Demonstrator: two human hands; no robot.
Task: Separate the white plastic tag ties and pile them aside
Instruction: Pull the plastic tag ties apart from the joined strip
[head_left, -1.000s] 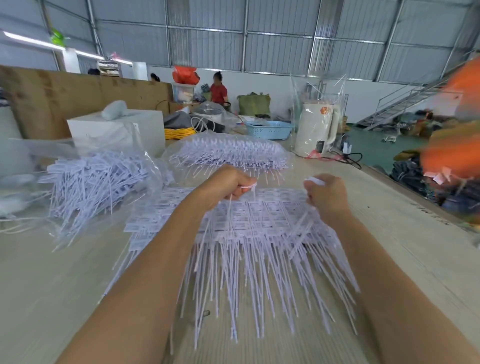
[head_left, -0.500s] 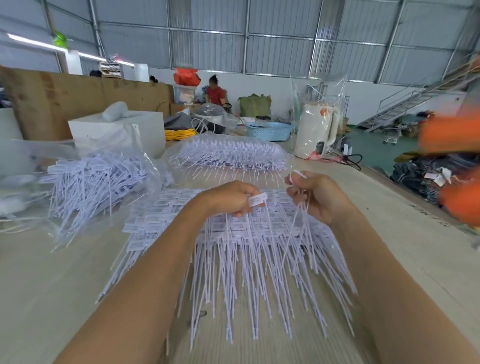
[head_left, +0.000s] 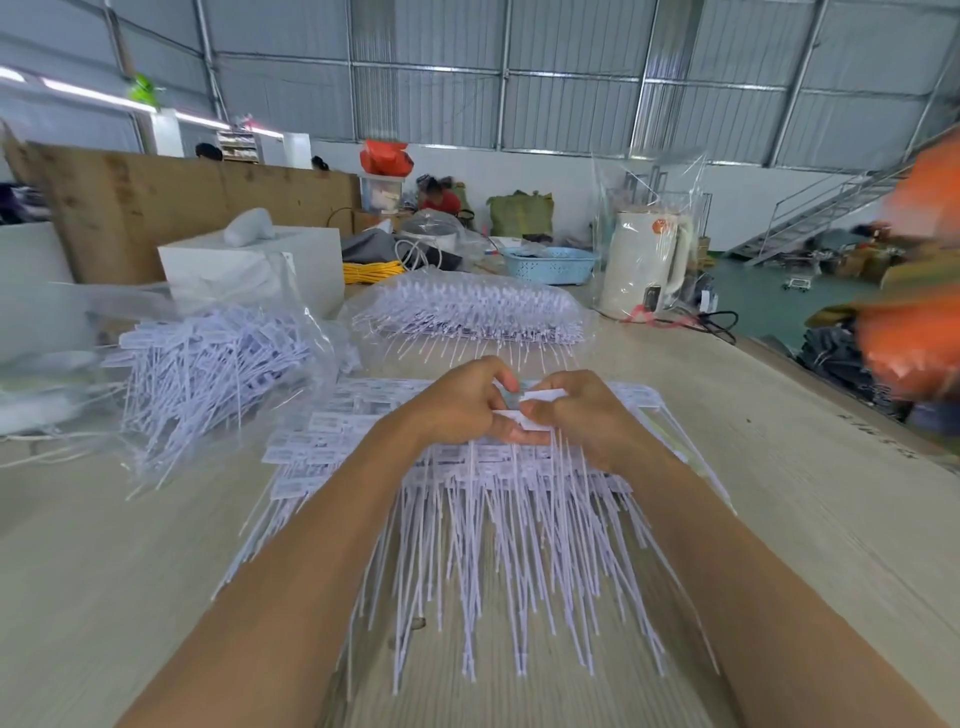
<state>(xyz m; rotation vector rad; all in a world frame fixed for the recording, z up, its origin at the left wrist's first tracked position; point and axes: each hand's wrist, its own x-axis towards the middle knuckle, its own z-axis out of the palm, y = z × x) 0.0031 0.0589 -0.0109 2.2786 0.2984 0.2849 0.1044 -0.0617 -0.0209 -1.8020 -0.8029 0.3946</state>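
Observation:
A wide sheet of joined white plastic tag ties (head_left: 498, 525) lies on the table before me, tag heads away from me, thin tails pointing toward me. My left hand (head_left: 457, 405) and my right hand (head_left: 576, 415) sit close together over the tag heads at the sheet's far middle. Each hand pinches white tag heads (head_left: 535, 402) between thumb and fingers, and the fingertips almost touch. A loose pile of separated ties (head_left: 208, 374) lies in a clear bag at the left. Another bagged batch of ties (head_left: 467, 312) sits behind the sheet.
A white box (head_left: 249, 265) stands at the back left by a cardboard wall. A wrapped white kettle (head_left: 644, 265), a blue basket (head_left: 550, 265) and a black cable (head_left: 711, 322) lie at the back right. The table edge (head_left: 852, 415) runs diagonally on the right; a blurred orange shape (head_left: 919, 312) is beyond it.
My two hands have come together from about a hand's width apart. They now meet over the tag heads, each pinching tags.

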